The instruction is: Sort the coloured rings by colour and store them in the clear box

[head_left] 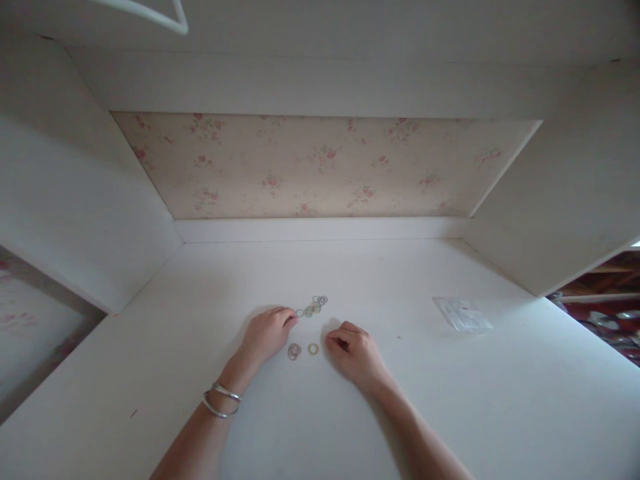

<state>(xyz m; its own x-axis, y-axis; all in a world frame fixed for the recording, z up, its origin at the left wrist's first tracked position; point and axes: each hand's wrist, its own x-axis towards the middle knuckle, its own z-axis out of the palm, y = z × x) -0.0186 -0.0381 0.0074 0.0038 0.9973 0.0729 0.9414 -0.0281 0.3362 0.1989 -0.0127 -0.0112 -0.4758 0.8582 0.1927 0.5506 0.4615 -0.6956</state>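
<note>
Rings lie near the middle of the white tabletop (450,400), between and just beyond both hands. A small cluster of thin metal rings (313,307) sits a little toward the far edge, strung out in a short line that runs from near left up to far right. The left hand (267,333) is nearer to it: its fingertips (291,319) are pinched together at the near-left end of the cluster, seemingly on one ring, though the ring itself is too small to make out in the grip. Two silver bangles (220,400) circle that wrist.

Closer to the near edge, two loose rings lie side by side in the gap between the hands: a greyish double ring (294,351) on the left and a gold-coloured ring (313,349) on the right. The right hand (355,352) rests knuckles-up just beside the gold one, fingers curled under; whether it holds anything cannot be told.

Well apart toward the right edge lies a small clear plastic bag (463,315), flat on the surface. Floral wallpaper (325,167) backs the alcove behind.
</note>
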